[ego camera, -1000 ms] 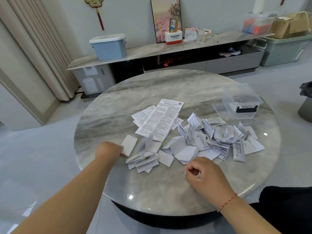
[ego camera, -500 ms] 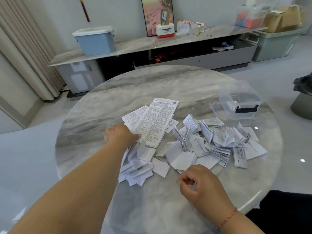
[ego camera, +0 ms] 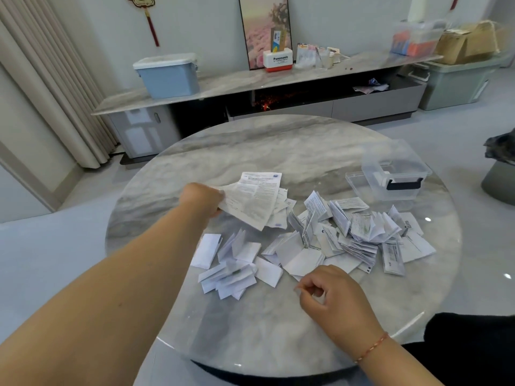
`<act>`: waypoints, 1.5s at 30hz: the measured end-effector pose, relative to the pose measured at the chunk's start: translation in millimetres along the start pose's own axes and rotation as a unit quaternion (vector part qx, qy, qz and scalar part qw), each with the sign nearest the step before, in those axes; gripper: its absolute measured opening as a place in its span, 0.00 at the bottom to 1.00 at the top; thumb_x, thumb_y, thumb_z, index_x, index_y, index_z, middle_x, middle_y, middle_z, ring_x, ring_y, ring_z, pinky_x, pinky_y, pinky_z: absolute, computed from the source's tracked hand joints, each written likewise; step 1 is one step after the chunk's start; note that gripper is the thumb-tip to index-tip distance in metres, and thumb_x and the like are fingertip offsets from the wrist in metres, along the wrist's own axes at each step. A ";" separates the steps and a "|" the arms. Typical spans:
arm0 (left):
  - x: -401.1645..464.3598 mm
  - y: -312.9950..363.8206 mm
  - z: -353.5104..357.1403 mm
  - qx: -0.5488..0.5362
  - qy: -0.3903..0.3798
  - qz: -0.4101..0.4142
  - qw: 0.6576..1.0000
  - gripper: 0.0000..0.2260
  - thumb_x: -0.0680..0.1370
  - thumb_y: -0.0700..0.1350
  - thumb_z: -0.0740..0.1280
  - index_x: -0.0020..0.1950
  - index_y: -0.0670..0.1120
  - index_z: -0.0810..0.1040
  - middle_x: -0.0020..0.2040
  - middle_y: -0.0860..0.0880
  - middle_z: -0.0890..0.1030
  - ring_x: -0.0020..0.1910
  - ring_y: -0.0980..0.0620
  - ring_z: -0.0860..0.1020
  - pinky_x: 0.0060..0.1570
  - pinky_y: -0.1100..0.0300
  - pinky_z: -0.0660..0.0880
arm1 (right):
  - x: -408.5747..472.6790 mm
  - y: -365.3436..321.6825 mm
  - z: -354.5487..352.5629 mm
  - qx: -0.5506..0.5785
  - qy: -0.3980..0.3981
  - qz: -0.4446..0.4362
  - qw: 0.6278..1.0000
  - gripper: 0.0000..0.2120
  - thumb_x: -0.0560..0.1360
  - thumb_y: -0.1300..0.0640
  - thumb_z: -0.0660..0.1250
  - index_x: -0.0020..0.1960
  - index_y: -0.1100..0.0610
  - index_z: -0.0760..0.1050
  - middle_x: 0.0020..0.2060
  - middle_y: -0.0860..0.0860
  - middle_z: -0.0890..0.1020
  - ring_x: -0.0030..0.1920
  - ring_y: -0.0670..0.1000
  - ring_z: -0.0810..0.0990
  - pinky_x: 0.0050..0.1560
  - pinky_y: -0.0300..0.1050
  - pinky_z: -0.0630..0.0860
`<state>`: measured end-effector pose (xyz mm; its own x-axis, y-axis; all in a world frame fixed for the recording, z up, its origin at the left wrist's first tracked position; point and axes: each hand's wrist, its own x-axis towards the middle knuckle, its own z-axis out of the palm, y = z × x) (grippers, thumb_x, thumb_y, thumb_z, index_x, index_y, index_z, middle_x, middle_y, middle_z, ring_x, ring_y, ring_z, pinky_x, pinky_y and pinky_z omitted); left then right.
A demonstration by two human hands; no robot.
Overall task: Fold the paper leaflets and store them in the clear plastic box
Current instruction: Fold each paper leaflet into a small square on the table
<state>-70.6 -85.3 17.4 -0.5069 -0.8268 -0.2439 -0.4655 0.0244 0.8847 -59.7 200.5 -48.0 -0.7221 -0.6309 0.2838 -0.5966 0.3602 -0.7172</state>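
Note:
On the round marble table lie several paper leaflets. My left hand grips the left edge of a large unfolded printed leaflet and lifts that edge off a few flat sheets under it. A heap of half-folded leaflets spreads to the right, and a small pile of folded white leaflets lies near the front. My right hand rests curled on the table just in front of the heap, with nothing in it. The clear plastic box with a black handle stands at the far right.
The box's clear lid lies flat beside it, on its left. Behind the table runs a long low marble cabinet with a blue bin. A dark stool stands at the right, off the table.
My left hand has moved from the folded pile near the front up to the large unfolded leaflet, taken hold of its left edge and raised it. My right hand has stayed put.

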 end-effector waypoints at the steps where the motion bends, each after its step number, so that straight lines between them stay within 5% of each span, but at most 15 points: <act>1: -1.3 -1.3 -4.7 0.061 0.011 0.004 0.998 0.03 0.75 0.40 0.68 0.44 0.43 0.76 0.48 0.41 0.80 0.40 0.47 0.77 0.29 0.62 0.76 | -0.7 -1.3 -0.7 -0.001 0.000 -0.001 1.000 0.12 0.64 0.45 0.58 0.32 0.50 0.76 0.27 0.39 0.72 0.41 0.40 0.72 0.40 0.27 0.65; 4: -7.3 -1.4 -14.7 0.071 0.024 -0.015 0.997 0.11 0.76 0.44 0.68 0.36 0.46 0.70 0.41 0.46 0.76 0.40 0.48 0.74 0.24 0.66 0.71 | -3.7 -4.2 -3.2 -0.011 0.000 -0.012 1.000 0.07 0.65 0.47 0.61 0.31 0.47 0.75 0.27 0.39 0.72 0.40 0.40 0.71 0.40 0.27 0.65; 8: -45.5 12.8 -16.1 -0.228 -0.028 -0.075 0.970 0.07 0.78 0.37 0.66 0.40 0.38 0.73 0.37 0.43 0.78 0.32 0.51 0.76 0.27 0.62 0.76 | -7.0 -4.4 -11.0 -0.007 0.021 -0.002 1.000 0.03 0.65 0.53 0.65 0.36 0.47 0.77 0.29 0.40 0.75 0.41 0.41 0.72 0.40 0.27 0.65; 16: -214.6 -12.6 -40.4 -0.335 -0.147 -0.137 0.921 0.07 0.77 0.33 0.61 0.41 0.35 0.76 0.30 0.42 0.79 0.24 0.52 0.77 0.25 0.64 0.77 | -9.0 -2.8 -25.2 0.064 0.068 -0.015 0.995 0.39 0.59 0.56 0.75 0.64 0.39 0.61 0.57 0.36 0.69 0.55 0.38 0.71 0.49 0.30 0.68; 18: -251.2 -27.7 -42.8 -0.337 -0.161 -0.175 0.911 0.07 0.76 0.32 0.61 0.39 0.34 0.76 0.30 0.40 0.80 0.22 0.50 0.76 0.22 0.62 0.76 | -11.6 -2.3 -31.0 0.062 0.022 -0.069 0.995 0.32 0.60 0.52 0.70 0.63 0.41 0.68 0.59 0.34 0.70 0.57 0.37 0.70 0.52 0.26 0.66; 22: -281.4 -47.9 -44.7 -0.322 -0.189 -0.255 0.892 0.07 0.75 0.32 0.62 0.41 0.30 0.77 0.28 0.37 0.78 0.18 0.46 0.74 0.17 0.60 0.73 | -16.9 5.5 -32.5 0.054 -0.209 -0.036 0.976 0.10 0.62 0.46 0.66 0.38 0.30 0.78 0.47 0.30 0.78 0.46 0.38 0.78 0.43 0.28 0.70; 23: -285.1 -50.3 -45.1 -0.319 -0.198 -0.265 0.888 0.07 0.75 0.32 0.62 0.42 0.29 0.77 0.28 0.37 0.78 0.19 0.46 0.75 0.17 0.59 0.73 | -20.8 7.0 -33.1 0.035 -0.220 -0.034 0.974 0.04 0.63 0.46 0.70 0.35 0.37 0.81 0.41 0.36 0.81 0.40 0.39 0.79 0.42 0.31 0.72; 26: -286.8 -58.0 -42.3 -0.314 -0.200 -0.268 0.889 0.08 0.76 0.35 0.63 0.42 0.29 0.76 0.29 0.36 0.78 0.20 0.44 0.75 0.17 0.58 0.73 | -34.0 13.6 -36.2 0.074 -0.266 0.057 0.959 0.12 0.70 0.64 0.68 0.33 0.50 0.78 0.31 0.45 0.79 0.34 0.38 0.76 0.38 0.37 0.73; 28: -282.1 -64.7 -35.6 -0.297 -0.169 -0.256 0.904 0.11 0.77 0.38 0.62 0.39 0.31 0.75 0.29 0.36 0.77 0.20 0.44 0.75 0.18 0.58 0.73 | -38.8 13.3 -37.2 0.062 -0.237 0.099 0.964 0.04 0.70 0.60 0.70 0.37 0.54 0.77 0.33 0.48 0.79 0.35 0.40 0.75 0.41 0.42 0.74; 31: -271.3 -90.8 -23.2 -0.173 -0.071 -0.162 0.969 0.07 0.77 0.37 0.62 0.40 0.36 0.74 0.27 0.42 0.78 0.23 0.46 0.75 0.23 0.57 0.73 | -41.1 7.0 -32.3 0.036 -0.229 0.153 0.961 0.11 0.70 0.54 0.72 0.49 0.53 0.75 0.39 0.48 0.81 0.38 0.43 0.78 0.45 0.40 0.77; 33: -265.2 -117.0 -16.7 0.019 -0.024 0.033 0.999 0.03 0.74 0.39 0.67 0.43 0.47 0.75 0.33 0.54 0.79 0.31 0.54 0.75 0.35 0.61 0.73 | -42.4 5.2 -26.5 -0.003 -0.223 0.159 0.962 0.18 0.70 0.53 0.72 0.57 0.48 0.70 0.35 0.44 0.77 0.37 0.41 0.75 0.39 0.34 0.72; 36: -255.8 -147.0 -11.3 0.316 -0.093 0.340 0.881 0.18 0.65 0.54 0.70 0.52 0.57 0.70 0.52 0.63 0.72 0.51 0.64 0.71 0.49 0.73 0.68 | -42.2 0.1 -22.6 -0.043 -0.183 0.169 0.968 0.28 0.71 0.52 0.71 0.67 0.49 0.63 0.37 0.42 0.72 0.42 0.44 0.75 0.42 0.34 0.69; 39: -240.3 -169.6 -0.8 0.450 -0.126 0.443 0.765 0.38 0.50 0.62 0.71 0.58 0.50 0.72 0.57 0.54 0.78 0.56 0.55 0.76 0.54 0.60 0.76 | -43.7 -0.8 -17.6 -0.058 -0.164 0.183 0.968 0.33 0.70 0.52 0.71 0.70 0.49 0.59 0.41 0.45 0.73 0.46 0.46 0.76 0.47 0.36 0.70; 42: -225.9 -176.3 0.9 0.435 -0.116 0.497 0.742 0.35 0.51 0.51 0.78 0.56 0.50 0.72 0.54 0.52 0.81 0.53 0.52 0.79 0.52 0.60 0.77 | -44.5 -4.1 -27.4 -0.087 -0.153 0.106 0.979 0.36 0.65 0.44 0.73 0.68 0.46 0.61 0.51 0.44 0.70 0.54 0.44 0.71 0.55 0.36 0.68; 45: -215.9 -175.9 -7.7 0.338 -0.117 0.480 0.801 0.23 0.59 0.44 0.74 0.51 0.54 0.73 0.49 0.56 0.80 0.46 0.58 0.79 0.47 0.69 0.73 | -41.5 -5.7 -47.5 -0.042 -0.276 -0.006 0.960 0.40 0.57 0.39 0.77 0.64 0.38 0.62 0.59 0.36 0.66 0.62 0.37 0.63 0.63 0.32 0.61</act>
<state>126.3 84.6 -82.4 -0.9522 -0.1182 0.2816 -0.0259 0.9501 0.3110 -42.9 257.3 -25.4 -0.4333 -0.8951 -0.1048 -0.6463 0.3897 -0.6561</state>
